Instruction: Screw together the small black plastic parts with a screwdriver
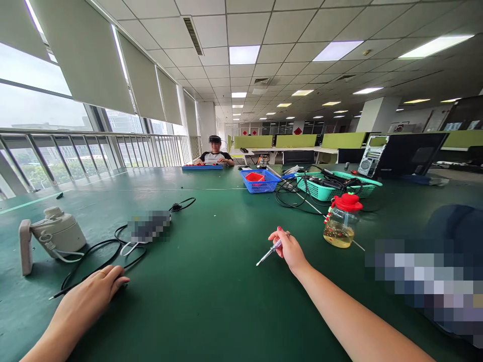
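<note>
My right hand (289, 250) is raised over the middle of the green table (211, 301), its fingers closed around a slim screwdriver (268, 253) with a clear handle. The tip of the tool points down and to the left. At the left, my left hand (92, 291) rests low over the tabletop with its fingers curled under. A small dark bit shows by its thumb, but what it is stays hidden. A black cable (109, 256) loops just beyond that hand, beside a blurred-out object (150, 226).
Left of the cable stands a pale jug-like item (62, 231). To the right are a red-lidded glass jar (339, 234), a blue basket (260, 186), a teal basket (320, 191) of cables, and a computer monitor (411, 153). A person (215, 157) sits at the far end behind a blue tray (202, 167).
</note>
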The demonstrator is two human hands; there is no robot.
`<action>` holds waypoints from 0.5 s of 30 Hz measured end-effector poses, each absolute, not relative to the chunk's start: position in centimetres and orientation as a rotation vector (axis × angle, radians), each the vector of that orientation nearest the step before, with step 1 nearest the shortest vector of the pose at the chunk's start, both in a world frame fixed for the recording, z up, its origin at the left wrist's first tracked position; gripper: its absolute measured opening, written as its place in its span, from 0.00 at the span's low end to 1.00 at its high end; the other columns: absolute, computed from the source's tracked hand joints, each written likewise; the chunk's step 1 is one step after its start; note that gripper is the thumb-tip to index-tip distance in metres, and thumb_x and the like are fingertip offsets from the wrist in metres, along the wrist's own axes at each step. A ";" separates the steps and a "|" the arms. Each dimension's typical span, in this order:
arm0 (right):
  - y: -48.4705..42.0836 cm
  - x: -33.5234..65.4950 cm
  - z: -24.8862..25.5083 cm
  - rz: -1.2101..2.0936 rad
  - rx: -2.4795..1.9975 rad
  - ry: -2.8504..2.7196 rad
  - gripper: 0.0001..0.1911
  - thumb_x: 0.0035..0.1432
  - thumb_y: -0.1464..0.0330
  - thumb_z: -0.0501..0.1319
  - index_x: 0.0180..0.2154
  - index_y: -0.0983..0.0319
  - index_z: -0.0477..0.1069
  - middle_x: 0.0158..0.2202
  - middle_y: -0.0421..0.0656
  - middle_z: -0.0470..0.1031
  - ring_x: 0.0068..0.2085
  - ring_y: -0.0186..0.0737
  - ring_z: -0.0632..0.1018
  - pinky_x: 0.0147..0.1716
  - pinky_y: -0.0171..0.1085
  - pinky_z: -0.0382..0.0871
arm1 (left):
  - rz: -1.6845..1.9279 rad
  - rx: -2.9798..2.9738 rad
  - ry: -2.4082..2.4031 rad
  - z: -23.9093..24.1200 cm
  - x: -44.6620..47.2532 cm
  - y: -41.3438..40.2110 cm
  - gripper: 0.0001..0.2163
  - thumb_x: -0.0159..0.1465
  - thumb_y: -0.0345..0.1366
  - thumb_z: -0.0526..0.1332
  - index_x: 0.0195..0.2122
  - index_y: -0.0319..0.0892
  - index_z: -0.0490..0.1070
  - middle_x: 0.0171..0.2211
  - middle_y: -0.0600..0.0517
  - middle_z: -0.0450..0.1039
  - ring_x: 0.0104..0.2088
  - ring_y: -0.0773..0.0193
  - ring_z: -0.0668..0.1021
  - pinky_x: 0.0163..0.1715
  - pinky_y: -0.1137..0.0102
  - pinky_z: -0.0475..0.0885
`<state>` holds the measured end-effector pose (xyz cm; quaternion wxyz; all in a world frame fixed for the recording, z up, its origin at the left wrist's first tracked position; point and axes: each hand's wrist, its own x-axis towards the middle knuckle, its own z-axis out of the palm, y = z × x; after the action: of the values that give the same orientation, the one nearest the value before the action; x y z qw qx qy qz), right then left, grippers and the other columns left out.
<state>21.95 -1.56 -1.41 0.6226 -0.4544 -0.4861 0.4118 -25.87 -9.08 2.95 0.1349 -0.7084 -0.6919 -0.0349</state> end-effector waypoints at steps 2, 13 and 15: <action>-1.6 21.9 -1.4 0.939 -1.047 -1.127 0.30 0.52 0.41 0.56 0.23 0.61 0.72 0.15 0.34 0.58 0.14 0.30 0.62 0.13 0.33 0.55 | -0.100 -2.055 -1.990 2.9 -25.9 -9.1 0.20 0.64 0.46 0.41 0.34 0.44 0.70 0.35 0.47 0.76 0.36 0.55 0.79 0.39 0.64 0.69; -1.6 22.0 -1.3 0.931 -1.056 -1.122 0.32 0.50 0.39 0.57 0.23 0.62 0.72 0.15 0.35 0.59 0.15 0.29 0.61 0.13 0.32 0.55 | 0.032 -1.985 -1.970 2.4 -25.7 -9.1 0.22 0.67 0.44 0.36 0.39 0.42 0.67 0.36 0.45 0.75 0.38 0.53 0.79 0.40 0.62 0.69; -1.7 21.9 -1.1 0.922 -1.064 -1.125 0.32 0.50 0.39 0.57 0.22 0.62 0.72 0.14 0.35 0.58 0.15 0.30 0.61 0.13 0.32 0.55 | -0.007 -1.992 -2.005 2.2 -25.8 -9.0 0.22 0.66 0.45 0.37 0.40 0.42 0.68 0.37 0.44 0.76 0.40 0.52 0.79 0.42 0.61 0.69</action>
<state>21.90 -1.66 -1.15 0.6206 -0.4629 -0.4895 0.4012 -25.78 -9.03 2.19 0.1569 -0.6961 -0.7006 -0.0025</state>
